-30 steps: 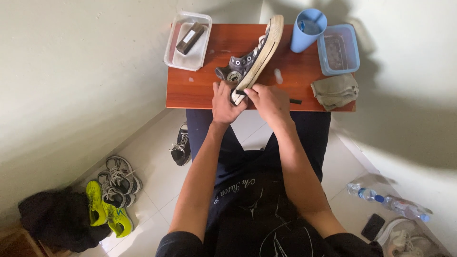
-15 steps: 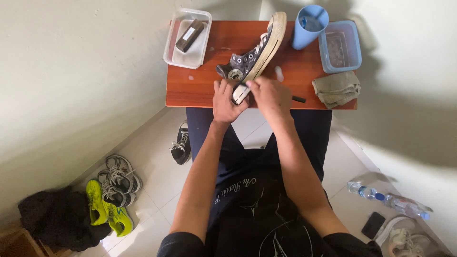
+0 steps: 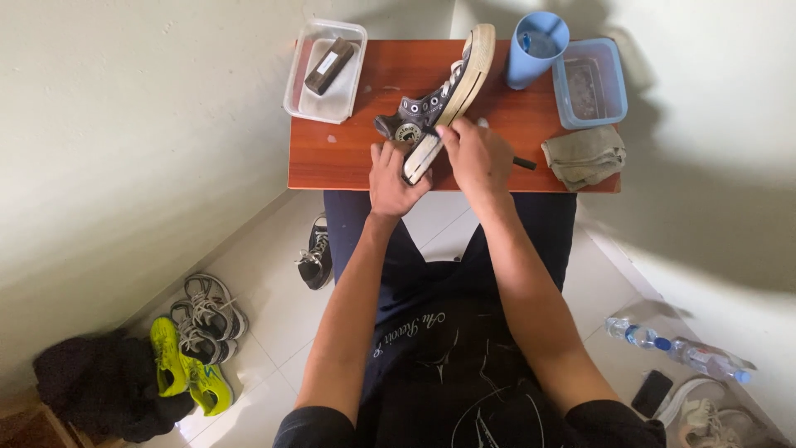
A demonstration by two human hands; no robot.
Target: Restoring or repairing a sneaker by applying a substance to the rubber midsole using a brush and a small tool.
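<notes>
A grey canvas sneaker (image 3: 438, 99) with a white rubber sole lies tilted on its side on the small wooden table (image 3: 348, 158), toe pointing away from me. My left hand (image 3: 391, 176) grips its heel end from the left. My right hand (image 3: 476, 156) presses against the sole's edge near the heel. It is closed around a thin tool with a dark handle (image 3: 524, 163) that sticks out to the right. The tool's working end is mostly hidden by my fingers.
On the table stand a clear tray holding a dark block (image 3: 329, 66), a blue cup (image 3: 535, 46), a blue tub (image 3: 589, 83) and a folded grey cloth (image 3: 584, 155). Shoes (image 3: 199, 332) and a lone dark sneaker (image 3: 316, 257) lie on the floor at left, with bottles (image 3: 676, 348) and a phone (image 3: 652, 393) at right.
My right hand has slid slightly up along the sole's edge with the tool. The sneaker and my left hand have stayed almost in place.
</notes>
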